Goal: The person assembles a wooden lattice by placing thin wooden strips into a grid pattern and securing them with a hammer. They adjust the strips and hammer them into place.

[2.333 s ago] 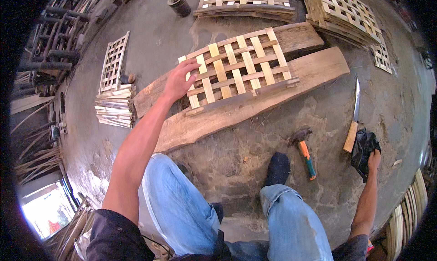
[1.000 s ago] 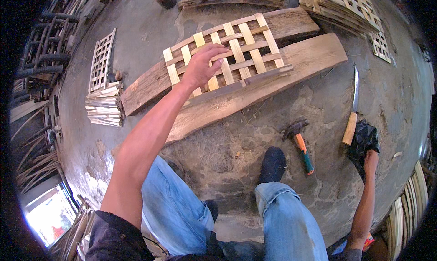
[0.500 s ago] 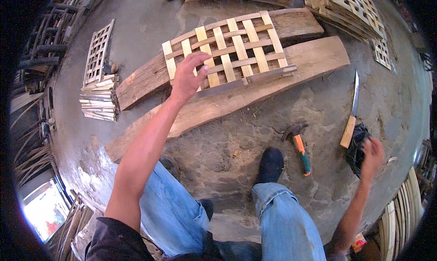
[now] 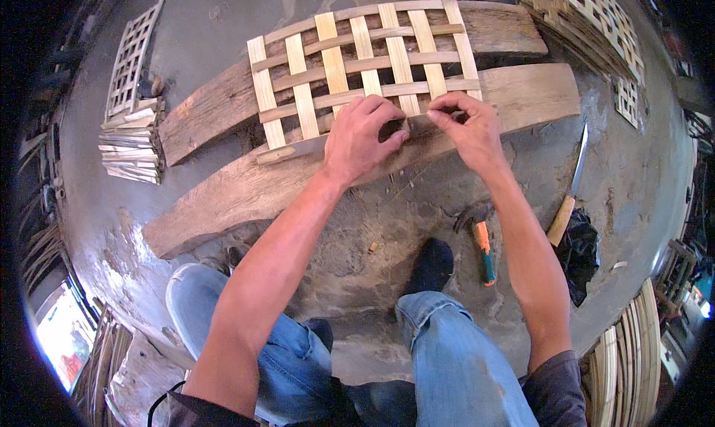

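Note:
A woven lattice panel [image 4: 328, 49] of pale flat wooden or bamboo strips lies across two rough wooden planks. My left hand [image 4: 363, 140] is at its near edge, with curled fingers over the edge strip and the thumb below. Close by on the right, my right hand [image 4: 471, 128] pinches thumb and forefinger together at the same edge. Whatever lies between those fingertips is too small to make out. The near plank [image 4: 201, 204] runs beneath both hands; the far plank [image 4: 514, 34] shows behind the panel.
A claw hammer [image 4: 484, 244] with an orange and green handle lies right of my foot. Farther right are a wooden-handled knife [image 4: 576, 181] and a black plastic bag [image 4: 579, 252]. Finished panels [image 4: 588, 25] are stacked at far right. Loose strips [image 4: 130, 155] and another lattice panel [image 4: 134, 58] lie left.
My right hand has come from the black bag up to the panel's near edge. My left hand has shifted right along the panel and down to the same edge.

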`<state>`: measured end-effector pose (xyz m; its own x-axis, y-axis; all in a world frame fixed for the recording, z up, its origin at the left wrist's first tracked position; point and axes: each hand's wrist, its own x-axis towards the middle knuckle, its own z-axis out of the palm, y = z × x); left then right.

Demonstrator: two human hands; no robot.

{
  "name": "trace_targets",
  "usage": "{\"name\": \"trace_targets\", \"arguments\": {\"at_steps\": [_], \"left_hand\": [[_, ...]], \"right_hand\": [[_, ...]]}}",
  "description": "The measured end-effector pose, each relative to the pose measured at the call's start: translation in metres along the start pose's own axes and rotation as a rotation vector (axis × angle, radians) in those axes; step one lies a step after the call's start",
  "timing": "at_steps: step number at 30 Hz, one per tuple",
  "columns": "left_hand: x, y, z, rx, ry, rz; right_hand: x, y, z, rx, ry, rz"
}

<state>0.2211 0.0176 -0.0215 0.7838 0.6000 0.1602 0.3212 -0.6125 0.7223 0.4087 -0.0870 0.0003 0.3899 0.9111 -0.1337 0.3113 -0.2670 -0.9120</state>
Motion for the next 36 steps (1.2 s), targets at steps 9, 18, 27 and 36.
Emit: {"name": "trace_targets", "arguments": {"at_steps": [9,18,27,36], "left_hand": [[-0.003,-0.006,0.007,0.055,0.029,0.025],[0.000,-0.003,0.006,0.018,0.068,0.038],[-0.001,-0.004,0.007,0.024,0.072,0.035],[-0.009,0.019,0.023,0.102,0.263,-0.077]], "right_hand": [[-0.002,0.007,0.012,-0.119,-0.015,-0.054],[-0.004,0.004,0.020,-0.222,0.063,-0.127],[-0.006,0.002,0.024,-0.307,0.122,-0.240],[-0.008,0.010,0.023,-0.323,0.141,-0.325]]}}
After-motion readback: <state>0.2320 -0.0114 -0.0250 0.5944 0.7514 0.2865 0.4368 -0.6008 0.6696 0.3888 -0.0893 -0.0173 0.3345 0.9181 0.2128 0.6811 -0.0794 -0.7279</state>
